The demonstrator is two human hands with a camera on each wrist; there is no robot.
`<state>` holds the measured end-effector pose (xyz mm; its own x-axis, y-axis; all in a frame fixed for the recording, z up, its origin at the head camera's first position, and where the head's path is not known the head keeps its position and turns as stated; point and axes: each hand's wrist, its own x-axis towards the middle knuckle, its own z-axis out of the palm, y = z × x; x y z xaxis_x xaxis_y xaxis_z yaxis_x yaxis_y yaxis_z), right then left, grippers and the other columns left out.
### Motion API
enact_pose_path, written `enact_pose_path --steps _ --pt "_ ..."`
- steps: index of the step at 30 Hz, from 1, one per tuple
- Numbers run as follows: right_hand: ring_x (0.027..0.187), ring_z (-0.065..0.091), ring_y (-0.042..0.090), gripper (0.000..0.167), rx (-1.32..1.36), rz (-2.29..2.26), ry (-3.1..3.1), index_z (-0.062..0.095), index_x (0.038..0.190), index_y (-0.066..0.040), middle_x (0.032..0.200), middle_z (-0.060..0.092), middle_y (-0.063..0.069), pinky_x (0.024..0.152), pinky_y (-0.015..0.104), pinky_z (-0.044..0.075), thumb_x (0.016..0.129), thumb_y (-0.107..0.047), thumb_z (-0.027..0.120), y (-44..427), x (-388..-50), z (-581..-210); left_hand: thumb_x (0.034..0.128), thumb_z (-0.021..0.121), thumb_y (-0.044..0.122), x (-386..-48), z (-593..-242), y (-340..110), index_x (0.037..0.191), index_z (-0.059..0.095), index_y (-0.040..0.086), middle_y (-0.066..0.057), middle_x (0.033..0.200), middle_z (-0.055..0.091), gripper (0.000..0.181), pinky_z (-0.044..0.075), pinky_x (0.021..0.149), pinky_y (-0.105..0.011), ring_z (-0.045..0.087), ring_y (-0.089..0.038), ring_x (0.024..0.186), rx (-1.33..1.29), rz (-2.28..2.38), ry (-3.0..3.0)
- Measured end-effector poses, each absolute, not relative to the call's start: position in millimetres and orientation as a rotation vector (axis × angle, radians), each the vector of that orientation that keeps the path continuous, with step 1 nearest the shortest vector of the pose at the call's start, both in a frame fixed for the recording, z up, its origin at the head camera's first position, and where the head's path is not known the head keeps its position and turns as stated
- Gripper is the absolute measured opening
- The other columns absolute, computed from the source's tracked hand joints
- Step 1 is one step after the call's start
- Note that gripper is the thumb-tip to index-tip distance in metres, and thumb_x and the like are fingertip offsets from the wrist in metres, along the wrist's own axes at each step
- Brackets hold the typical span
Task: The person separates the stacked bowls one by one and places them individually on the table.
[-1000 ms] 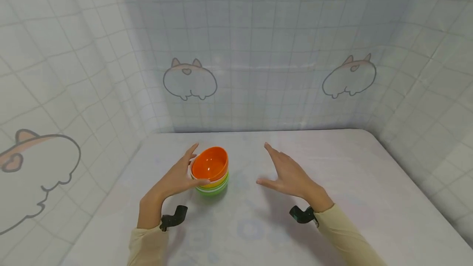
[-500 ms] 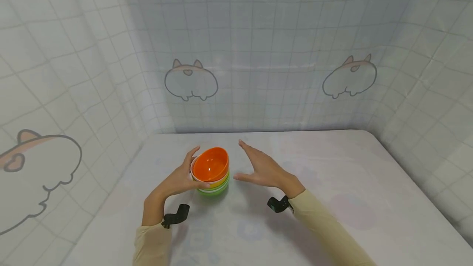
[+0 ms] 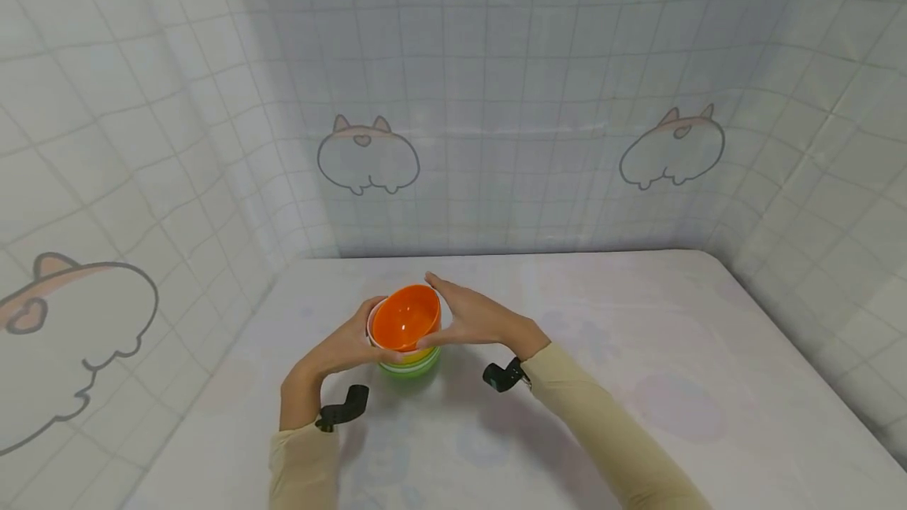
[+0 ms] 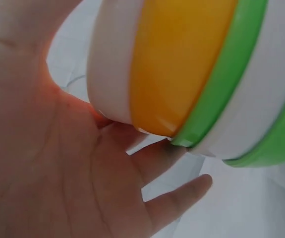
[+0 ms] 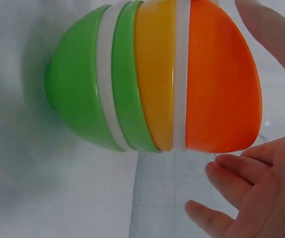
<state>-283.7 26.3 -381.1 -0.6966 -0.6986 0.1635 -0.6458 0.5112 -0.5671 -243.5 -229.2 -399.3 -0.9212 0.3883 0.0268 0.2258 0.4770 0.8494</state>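
Observation:
A stack of nested bowls stands on the table [image 3: 482, 415], left of centre. An orange bowl [image 3: 407, 317] lies tilted on top, its mouth facing me. In the right wrist view, a white bowl [image 5: 181, 74], a yellow bowl [image 5: 154, 74] and green and white layers show below it, ending in a green bowl [image 5: 75, 84]. My left hand [image 3: 343, 349] holds the stack from the left, thumb in front, other fingers partly hidden behind. On the other side, my right hand [image 3: 478, 317] spreads thumb and fingers around the orange bowl's edge; firm contact cannot be made out.
A pale gridded cloth [image 3: 510, 101] with cartoon animal drawings rises behind the table and along both sides. Dark wrist cameras sit on both wrists, the left camera [image 3: 347, 408] and the right camera [image 3: 501, 376].
My right hand has moved left, from well apart to beside the orange bowl. The left hand has drawn in closer around the stack. The bowls stay in place.

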Motion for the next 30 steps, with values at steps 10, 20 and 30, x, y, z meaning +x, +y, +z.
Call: enact_pose_path --steps 10,20,30 --pt "0.132 0.041 0.013 0.116 -1.172 -0.888 2.665 0.021 0.154 -0.011 0.151 0.037 -0.002 0.101 0.041 0.040 0.069 -0.071 0.072 20.9 -288.5 -382.2 0.0736 0.085 0.027 -245.0 -403.9 -227.3 0.146 0.018 0.008 -0.014 0.142 0.037 0.100 0.038 0.100 -0.054 0.043 -0.032 0.125 0.578 1.442 2.527" --pt "0.114 0.055 0.014 0.091 -1.225 -1.037 2.622 0.042 0.142 -0.011 0.130 0.056 -0.004 0.090 0.036 0.048 0.071 -0.056 0.079 18.6 -289.6 -386.0 0.0710 0.086 0.033 -243.4 -403.7 -223.4 0.146 0.017 0.012 -0.010 0.141 0.038 0.104 0.041 0.097 -0.052 0.046 -0.028 0.122 0.507 1.414 2.558" --pt "0.111 0.056 0.016 0.083 -1.273 -1.202 2.581 0.046 0.137 -0.008 0.126 0.059 0.000 0.090 0.033 0.049 0.074 -0.051 0.080 15.8 -285.8 -390.7 0.0711 0.086 0.036 -242.4 -402.4 -223.3 0.147 0.014 0.013 -0.009 0.141 0.039 0.107 0.041 0.097 -0.053 0.046 -0.027 0.121 0.471 1.371 2.584"
